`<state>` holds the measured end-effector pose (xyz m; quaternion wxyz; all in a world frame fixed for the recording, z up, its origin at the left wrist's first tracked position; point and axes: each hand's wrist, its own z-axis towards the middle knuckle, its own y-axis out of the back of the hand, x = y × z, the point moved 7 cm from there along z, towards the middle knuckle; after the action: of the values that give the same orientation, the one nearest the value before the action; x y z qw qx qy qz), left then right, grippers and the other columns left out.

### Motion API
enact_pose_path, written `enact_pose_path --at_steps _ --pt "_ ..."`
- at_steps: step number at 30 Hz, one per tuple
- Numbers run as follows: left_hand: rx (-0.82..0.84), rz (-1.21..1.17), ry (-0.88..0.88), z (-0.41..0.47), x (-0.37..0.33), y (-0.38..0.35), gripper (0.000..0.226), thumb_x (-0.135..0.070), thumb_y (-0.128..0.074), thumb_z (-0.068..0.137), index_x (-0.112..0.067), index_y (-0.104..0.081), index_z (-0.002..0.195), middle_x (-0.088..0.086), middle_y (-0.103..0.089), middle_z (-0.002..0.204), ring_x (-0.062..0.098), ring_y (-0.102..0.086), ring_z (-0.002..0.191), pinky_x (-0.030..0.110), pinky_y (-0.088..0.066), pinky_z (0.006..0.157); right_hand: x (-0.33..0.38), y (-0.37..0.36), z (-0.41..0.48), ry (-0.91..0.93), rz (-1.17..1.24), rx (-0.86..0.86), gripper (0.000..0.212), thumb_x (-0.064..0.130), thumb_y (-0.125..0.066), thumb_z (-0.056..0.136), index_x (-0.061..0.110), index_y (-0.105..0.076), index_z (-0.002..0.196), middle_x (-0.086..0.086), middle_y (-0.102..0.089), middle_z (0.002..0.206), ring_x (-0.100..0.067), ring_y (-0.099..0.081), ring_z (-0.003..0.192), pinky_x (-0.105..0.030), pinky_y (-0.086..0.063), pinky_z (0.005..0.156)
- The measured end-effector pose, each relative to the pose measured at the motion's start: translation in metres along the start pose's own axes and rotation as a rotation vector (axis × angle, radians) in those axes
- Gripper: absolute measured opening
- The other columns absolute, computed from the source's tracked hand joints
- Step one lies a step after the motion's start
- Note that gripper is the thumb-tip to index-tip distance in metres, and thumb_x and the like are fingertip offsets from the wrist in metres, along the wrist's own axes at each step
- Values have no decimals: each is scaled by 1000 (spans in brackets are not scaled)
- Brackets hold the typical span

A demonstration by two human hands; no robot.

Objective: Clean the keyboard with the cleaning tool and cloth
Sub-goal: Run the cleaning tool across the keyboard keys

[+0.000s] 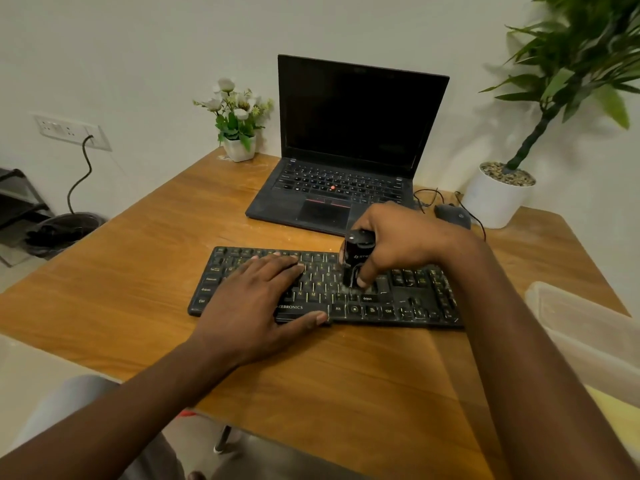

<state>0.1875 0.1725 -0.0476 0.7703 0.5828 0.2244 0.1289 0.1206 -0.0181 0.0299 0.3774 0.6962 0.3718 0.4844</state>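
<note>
Brushing keys: right hand (398, 244) grips the small black cleaning tool (356, 263), tip down near Shift | left hand (256, 303) lies flat, fingers straight, pinning the long black dusty keyboard (415, 299) | keyboard runs left-right across the wooden tabletop (138, 258); uncleaned right end nearer the right hand.

- The left grip (256, 299) is lying flat over the left-middle keys of the keyboard (408, 306), hiding them;
- the right grip (398, 237) is wrapping the cleaning tool (356, 258), covering its far side; its tip at the keys is showing only as a blur;
- that wrist is masking part of the mouse (453, 214);
- the tall plant (571, 46) is running off the top and right edges;
- a translucent container (581, 334) is being cut by the right edge.
</note>
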Motion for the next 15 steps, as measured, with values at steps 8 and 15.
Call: enact_pose_path --at_steps 8,15 --pt "16 4 -7 0 1 1 98 -97 -27 85 -33 -39 158 -12 -39 162 11 -33 148 36 -26 122 2 -1 4 6 6 -21 36 22 -99 70 17 -77 99 2 -79 90 -10 -74 79 -32 -60 69" --pt "18 3 -10 0 1 1 98 -96 -27 85 -32 -39 158 -11 -40 162 11 -34 148 36 -26 123 -9 4 0 -31 23 -42 33 19 -98 71 22 -76 96 6 -78 87 -3 -72 75 -26 -54 68"
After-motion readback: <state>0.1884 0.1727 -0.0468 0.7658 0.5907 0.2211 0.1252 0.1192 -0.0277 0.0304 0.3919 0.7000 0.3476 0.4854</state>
